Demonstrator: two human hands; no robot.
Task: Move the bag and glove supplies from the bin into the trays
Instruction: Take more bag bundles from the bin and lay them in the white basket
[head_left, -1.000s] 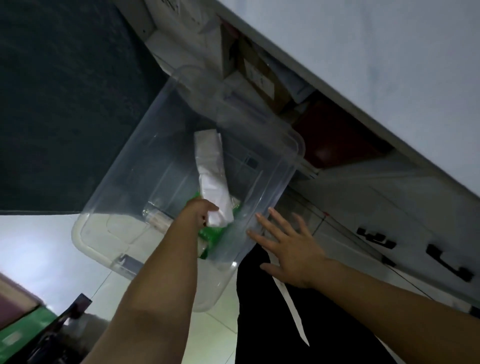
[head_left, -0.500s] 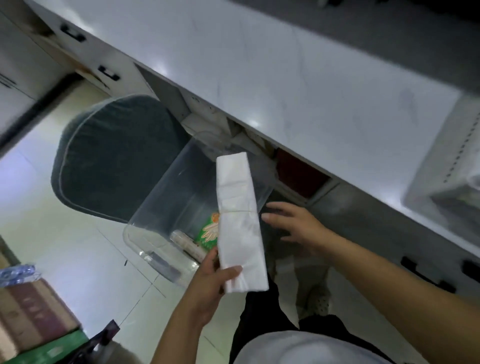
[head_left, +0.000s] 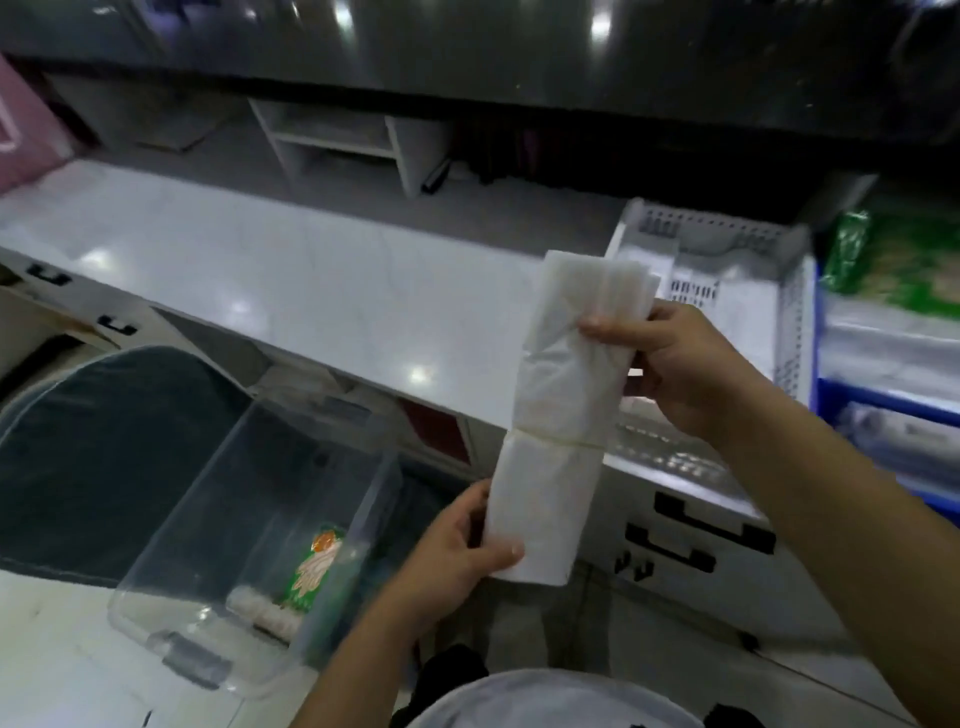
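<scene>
Head view: left hand (head_left: 457, 551) is gripping white bag pack's (head_left: 561, 415) near end. Right hand (head_left: 670, 364) is pinching its far part, above surface (head_left: 291, 280).

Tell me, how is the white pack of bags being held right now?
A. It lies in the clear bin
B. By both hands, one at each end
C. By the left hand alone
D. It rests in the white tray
B: the left hand grips the pack's lower end and the right hand pinches its upper part, with the pack held in the air between bin and tray.
</scene>
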